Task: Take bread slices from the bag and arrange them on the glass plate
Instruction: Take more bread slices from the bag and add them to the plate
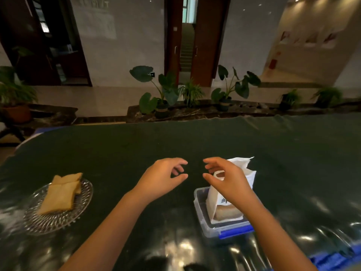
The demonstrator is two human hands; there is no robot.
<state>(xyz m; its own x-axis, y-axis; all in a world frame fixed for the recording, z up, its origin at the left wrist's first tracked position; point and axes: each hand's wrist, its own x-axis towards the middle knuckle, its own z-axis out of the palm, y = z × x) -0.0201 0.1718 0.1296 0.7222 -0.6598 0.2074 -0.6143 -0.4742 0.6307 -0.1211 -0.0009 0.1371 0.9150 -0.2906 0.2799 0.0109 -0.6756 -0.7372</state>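
The desk (195, 141) in front of you is draped in a dark, glossy cover, and everything you need sits on its near half. To your left lies the glass plate (58, 218), already carrying bread slices (58, 198): at least two, overlapping, the nearer one lying partly on the farther. To your right a clear plastic box (224, 227) with blue clips holds the white bag (232, 194) standing upright, its torn mouth open at the top and more bread showing through the lower front.

Your left hand (162, 178) hovers over bare desk between plate and bag, its fingers (179, 176) loosely curled and parted, holding nothing. Your right hand (226, 178) hangs in front of the bag's upper part, fingers likewise curved and apart, empty; whether it touches the bag cannot be told.

Judge the bread as light, soft and easily dented, and the bag as thin and likely to tip or lift with the slice. Steady the bag near its mouth with one hand, reach in with the other, and take a slice by its firmer crust edges rather than squeezing the crumb. The plate looks fragile, so set slices down gently.
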